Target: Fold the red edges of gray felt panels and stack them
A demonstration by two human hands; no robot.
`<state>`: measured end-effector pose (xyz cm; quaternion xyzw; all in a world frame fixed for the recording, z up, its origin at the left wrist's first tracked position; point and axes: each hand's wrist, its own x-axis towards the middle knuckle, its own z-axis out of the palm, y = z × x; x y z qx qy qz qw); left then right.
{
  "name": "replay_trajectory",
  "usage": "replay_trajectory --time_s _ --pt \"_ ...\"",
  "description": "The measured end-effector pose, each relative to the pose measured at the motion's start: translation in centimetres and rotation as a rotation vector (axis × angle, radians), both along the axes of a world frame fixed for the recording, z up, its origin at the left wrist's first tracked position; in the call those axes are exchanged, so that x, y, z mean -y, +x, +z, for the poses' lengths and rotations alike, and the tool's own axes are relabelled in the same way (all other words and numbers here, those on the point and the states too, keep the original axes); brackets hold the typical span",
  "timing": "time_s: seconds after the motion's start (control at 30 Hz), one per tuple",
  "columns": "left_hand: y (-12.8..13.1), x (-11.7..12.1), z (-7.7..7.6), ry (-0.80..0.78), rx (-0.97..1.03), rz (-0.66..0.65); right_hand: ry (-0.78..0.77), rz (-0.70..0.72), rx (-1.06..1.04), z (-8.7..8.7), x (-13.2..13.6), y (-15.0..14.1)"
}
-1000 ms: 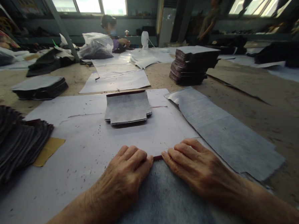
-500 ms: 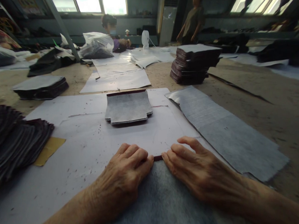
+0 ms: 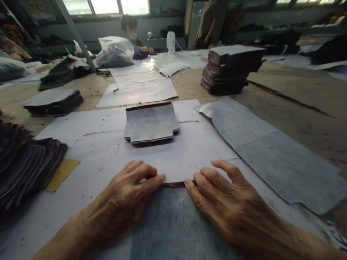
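A grey-backed sheet of material point(image 3: 178, 226) lies before me with a narrow dark red strip folded along its far edge. At the left end of that strip, my left hand point(image 3: 136, 190) is closed, thumb and forefinger pinching the edge. My right hand point(image 3: 223, 197) presses its thumb and curled fingers onto the strip's right part, the forefinger raised a little. Between the two thumbs a short length of the fold shows. Beyond my hands sits a small pile of notched grey pieces point(image 3: 151, 123) with a dark red far edge.
At left is a fanned stack of dark pieces point(image 3: 21, 165) beside a yellow card point(image 3: 62, 174). A long grey panel point(image 3: 273, 152) lies at right. Farther back stand a tall dark stack point(image 3: 231, 70) and a low stack point(image 3: 52, 102). People work beyond the table.
My left hand has slid left along the folded edge, baring more of the dark red strip. My right hand stays at the edge. The view has shifted slightly.
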<state>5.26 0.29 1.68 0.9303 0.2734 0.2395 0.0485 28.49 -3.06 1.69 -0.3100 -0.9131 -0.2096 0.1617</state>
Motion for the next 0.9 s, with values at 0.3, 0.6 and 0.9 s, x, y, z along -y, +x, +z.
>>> replay_trajectory --time_s 0.3,0.6,0.9 --pt "-0.6 0.0 0.2 -0.021 -0.099 -0.088 -0.112 0.080 -0.083 -0.1 -0.3 0.0" --pt "-0.4 0.0 0.2 -0.057 -0.134 -0.067 -0.120 0.063 0.005 0.5 -0.4 -1.0" --pt "-0.1 0.3 0.4 -0.092 -0.167 -0.057 -0.136 0.157 -0.090 0.3 -0.3 -3.2"
